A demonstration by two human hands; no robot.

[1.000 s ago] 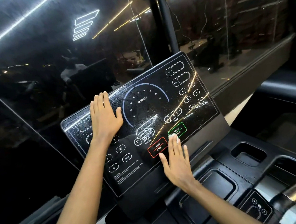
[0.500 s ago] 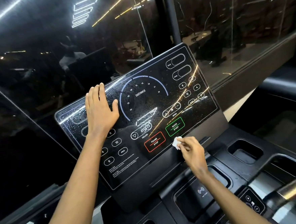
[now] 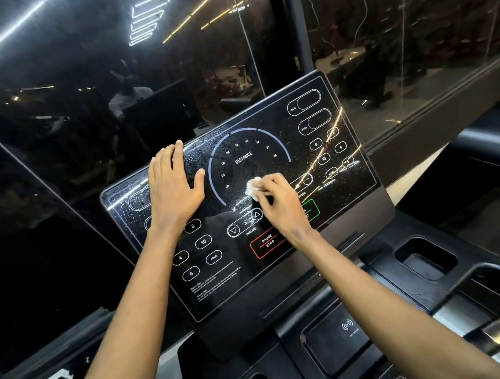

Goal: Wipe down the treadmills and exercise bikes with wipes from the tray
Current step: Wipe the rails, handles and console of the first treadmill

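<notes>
The right hand (image 3: 279,205) has carried the small white wipe (image 3: 253,186) up from the lower edge of the treadmill's screen (image 3: 346,182) to its middle, pinching it against the droplet-speckled glass; wiping is under way. The left hand (image 3: 175,191) stays open and flat on the screen, just left of the wipe.

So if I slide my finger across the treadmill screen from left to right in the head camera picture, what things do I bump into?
left hand flat on the screen → DISTANCE dial → white wipe → right hand pinching the wipe → green start button → round number buttons near the right edge.
</notes>
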